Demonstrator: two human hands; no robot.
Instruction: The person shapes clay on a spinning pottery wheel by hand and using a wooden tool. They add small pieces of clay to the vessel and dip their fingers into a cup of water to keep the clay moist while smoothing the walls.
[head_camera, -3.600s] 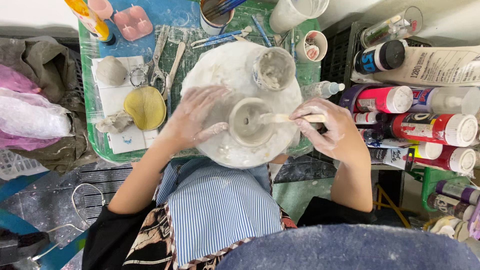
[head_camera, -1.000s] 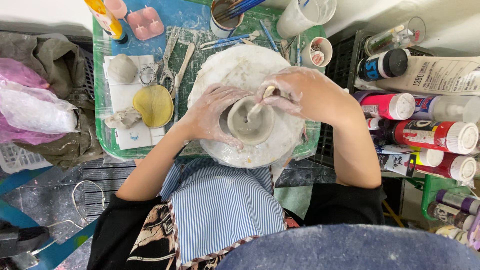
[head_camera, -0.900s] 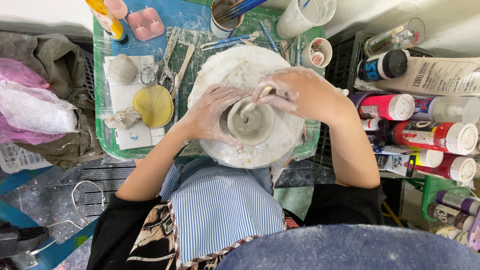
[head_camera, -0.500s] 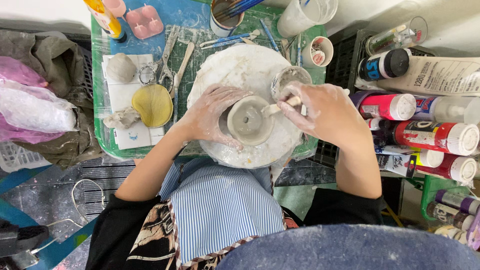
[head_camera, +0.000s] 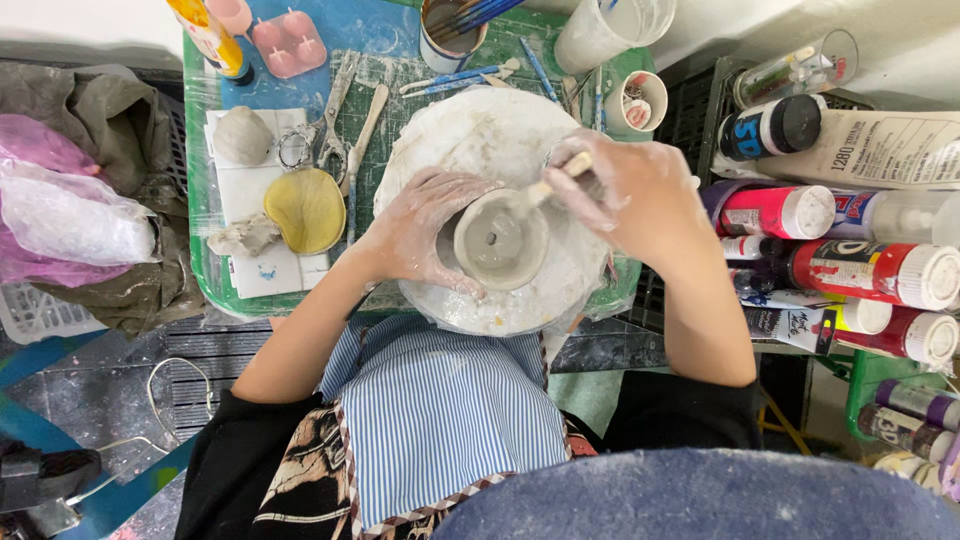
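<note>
Head view, clay cup (head_camera: 500, 240) between fingers (head_camera: 455, 200)

Sitting at green cutting mat (head_camera: 205, 260) on small table | lying over paint-spattered grey floor (head_camera: 95, 395) | standing at right, dark crate shelving (head_camera: 700, 110) | showing pale wall (head_camera: 80, 20) along top | glowing evenly, soft light
</note>
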